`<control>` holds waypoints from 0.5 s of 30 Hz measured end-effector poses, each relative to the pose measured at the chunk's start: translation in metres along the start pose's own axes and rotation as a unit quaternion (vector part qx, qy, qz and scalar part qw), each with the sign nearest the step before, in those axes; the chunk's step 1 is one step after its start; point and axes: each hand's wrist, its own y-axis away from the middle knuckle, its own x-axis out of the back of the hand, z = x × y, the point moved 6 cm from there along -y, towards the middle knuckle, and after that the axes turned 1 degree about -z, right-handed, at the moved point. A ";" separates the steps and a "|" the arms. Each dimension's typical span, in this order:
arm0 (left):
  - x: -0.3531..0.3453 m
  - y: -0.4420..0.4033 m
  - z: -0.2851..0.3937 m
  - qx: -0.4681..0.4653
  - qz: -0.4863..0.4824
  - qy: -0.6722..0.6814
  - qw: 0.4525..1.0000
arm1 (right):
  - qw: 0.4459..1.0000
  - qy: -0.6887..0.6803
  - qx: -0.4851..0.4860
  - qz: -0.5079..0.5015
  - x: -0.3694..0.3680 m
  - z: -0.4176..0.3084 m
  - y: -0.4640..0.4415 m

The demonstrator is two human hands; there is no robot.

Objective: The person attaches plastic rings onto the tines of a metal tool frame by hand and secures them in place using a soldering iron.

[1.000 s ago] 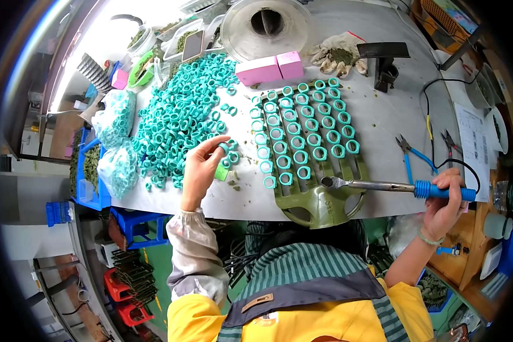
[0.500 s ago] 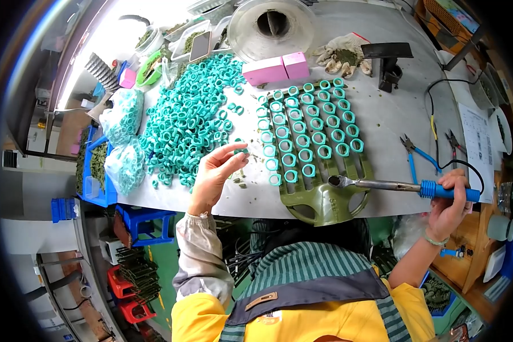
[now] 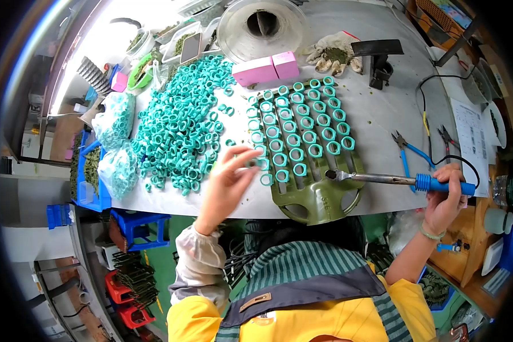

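Observation:
My right hand (image 3: 443,199) is wrapped round the blue handle of a soldering iron (image 3: 382,178). Its metal end lies over the lower part of an olive-green slotted plate (image 3: 319,202). Rows of teal hexagonal rings (image 3: 300,169) sit on the plate's bars. My left hand (image 3: 231,179), blurred by motion, has its thumb and forefinger curled at the plate's left column of rings. A teal ring seems to be between those fingertips, but the blur hides its outline. A large heap of loose teal rings (image 3: 174,125) lies left of the plate.
Pink blocks (image 3: 256,72), a stained glove (image 3: 333,54) and a black stand (image 3: 379,62) are behind the plate. Blue-handled pliers (image 3: 411,151) and a cord (image 3: 420,97) lie at right. Bags of rings (image 3: 115,122) and a blue crate (image 3: 100,182) are at left.
My left hand has moved right, from beside the heap to the plate's left column, with a teal ring in its pinch earlier. My right hand keeps its hold on the soldering iron.

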 end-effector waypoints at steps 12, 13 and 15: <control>-0.105 -0.027 0.035 -0.207 -0.032 -0.217 0.953 | 0.998 -0.046 -0.014 -0.032 -0.015 0.023 0.004; -0.107 -0.028 0.033 -0.206 -0.034 -0.219 0.953 | 0.999 -0.041 -0.010 -0.035 -0.014 0.023 0.004; -0.109 -0.029 0.031 -0.220 -0.035 -0.227 0.948 | 0.998 -0.040 -0.006 -0.045 -0.019 0.025 0.004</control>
